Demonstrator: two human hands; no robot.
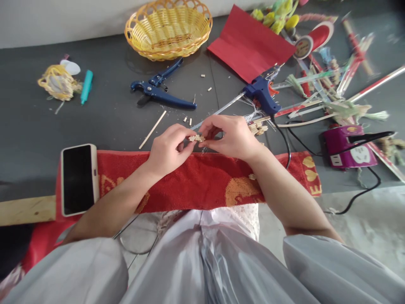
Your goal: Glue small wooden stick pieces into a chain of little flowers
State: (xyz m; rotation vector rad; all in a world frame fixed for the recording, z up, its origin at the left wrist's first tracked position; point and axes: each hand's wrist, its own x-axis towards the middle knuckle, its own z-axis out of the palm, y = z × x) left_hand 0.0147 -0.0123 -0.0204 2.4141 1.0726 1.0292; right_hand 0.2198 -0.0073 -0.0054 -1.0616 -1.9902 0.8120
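1. The fingers of the left hand (169, 150) and right hand (232, 135) pinch a small, knobbly, pale cluster (196, 138) from either side, tips nearly closed on it.
2. Just below the fingers, on the near side, a red towel (186, 185) lies along the edge of the worktop (107, 109), both forearms above it.
3. Just beyond the fingertips lie short pale bits (190, 122); a thin stick (152, 129) lies slantwise, near and to the left.
4. Farther beyond, slightly left, rests a blue cutter (164, 95), its handles spread.
5. Right of the fingers, past the right hand, sits a pale bundle (257, 128), partly hidden by that hand.
6. Beyond and right of them is a blue glue gun (261, 93), with a clear rod (232, 105) running back toward the fingers.
7. Farther out, a yellow basket (169, 31) stands left of straight ahead, and a folded red sheet (249, 44) lies to the right.
8. Well to the left is a phone (79, 179), partly on the towel; a teal tube (86, 87) lies farther beyond.
9. Well to the right are a purple power block (349, 147) and, farther beyond, a red spool (313, 40).
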